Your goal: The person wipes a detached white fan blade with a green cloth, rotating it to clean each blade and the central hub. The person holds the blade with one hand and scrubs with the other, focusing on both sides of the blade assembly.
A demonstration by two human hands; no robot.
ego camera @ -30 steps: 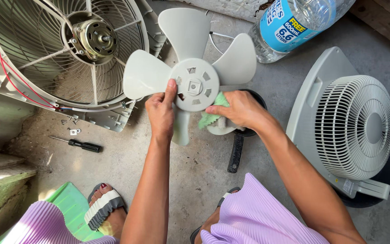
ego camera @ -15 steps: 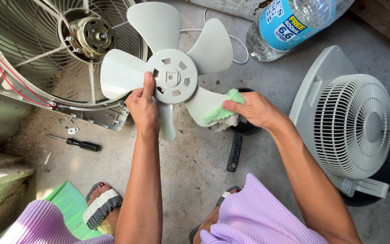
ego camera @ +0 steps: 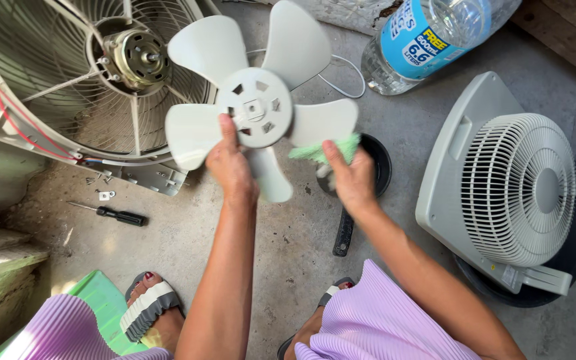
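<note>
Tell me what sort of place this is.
Probably a home yard or back step used for cleaning fans: a bare concrete floor, a fan housing with its motor exposed, a screwdriver with loose screws, and a big water bottle lying on the ground.

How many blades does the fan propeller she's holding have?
5 on the fan propeller: two pointing up, one left above the left hand, one right under the green cloth in the right hand, one pointing down.

A large clear plastic bottle (ego camera: 435, 40) lies top right, its blue label (ego camera: 421, 37) apparently yellow-accented.
</note>
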